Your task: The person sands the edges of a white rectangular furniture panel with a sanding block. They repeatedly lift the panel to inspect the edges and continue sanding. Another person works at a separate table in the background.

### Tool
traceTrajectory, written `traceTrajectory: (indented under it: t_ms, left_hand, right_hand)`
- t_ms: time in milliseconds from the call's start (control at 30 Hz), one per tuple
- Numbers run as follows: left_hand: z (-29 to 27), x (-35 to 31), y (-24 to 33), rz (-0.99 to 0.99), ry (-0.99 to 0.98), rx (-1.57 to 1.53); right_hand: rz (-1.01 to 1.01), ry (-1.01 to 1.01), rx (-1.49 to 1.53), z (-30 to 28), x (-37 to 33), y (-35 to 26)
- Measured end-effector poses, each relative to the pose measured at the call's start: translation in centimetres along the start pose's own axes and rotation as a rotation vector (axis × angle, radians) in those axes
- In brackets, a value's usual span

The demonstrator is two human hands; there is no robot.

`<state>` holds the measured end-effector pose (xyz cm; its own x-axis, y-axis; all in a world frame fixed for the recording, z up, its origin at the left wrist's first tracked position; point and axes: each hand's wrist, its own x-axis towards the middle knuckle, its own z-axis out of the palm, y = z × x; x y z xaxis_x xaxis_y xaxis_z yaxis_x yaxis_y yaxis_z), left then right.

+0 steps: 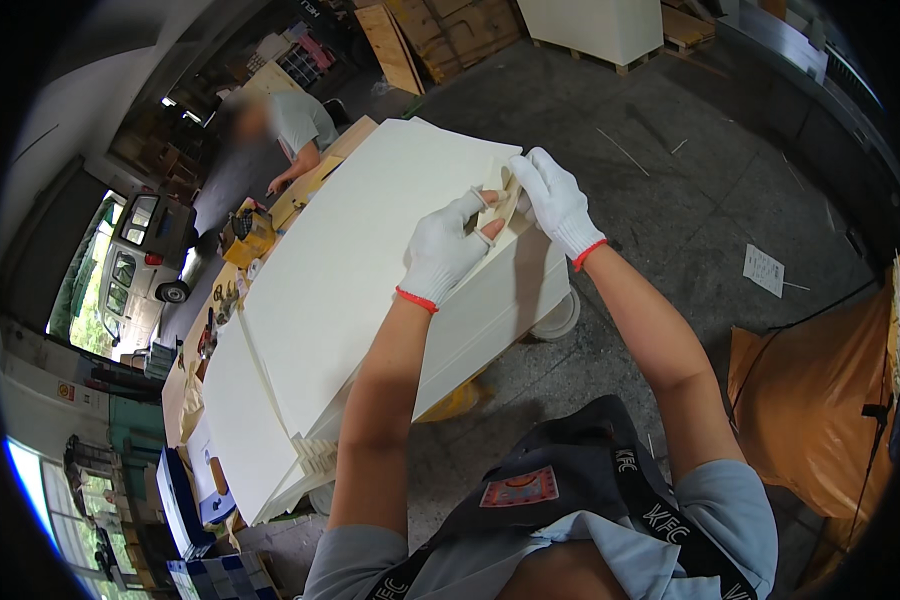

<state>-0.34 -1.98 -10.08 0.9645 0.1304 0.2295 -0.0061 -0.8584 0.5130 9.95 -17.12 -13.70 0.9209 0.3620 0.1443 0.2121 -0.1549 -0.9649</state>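
A large stack of flat white boards (370, 230) lies in front of me, its layered edges turned toward me. At the far right corner of the top board both my hands meet on a narrow, curved cream strip (511, 200). My left hand (448, 245) wears a white glove with a red cuff, its thumb and a fingertip bare, and pinches the strip. My right hand (558, 200), in a matching glove, is closed at the strip's far end beside the board corner. Its fingertips are partly hidden, and the strip's exact kind is unclear.
Beyond the stack runs a wooden bench (300, 195) with tools and a yellow box (250, 238); another person (295, 125) leans there. An orange-covered bundle (810, 390) stands at right. A round white tub (558, 318) sits under the boards. Paper (763, 270) lies on the floor.
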Motion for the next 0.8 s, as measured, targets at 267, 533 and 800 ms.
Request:
traceTrajectory:
  t_ms: [267,533,800]
  left_hand:
    - [0.3,-0.4,0.6,0.025,0.077,0.069]
    - [0.5,-0.3,0.4,0.118,0.065,0.092]
    - [0.8,-2.0,-0.6,0.356,0.339,0.140]
  right_hand:
    - [-0.030,-0.012,0.036,-0.1,-0.3,-0.3]
    - [0.051,-0.028,0.109,-0.3,-0.7,-0.3]
    - [-0.030,0.074,0.585,3.6,-1.9,0.5]
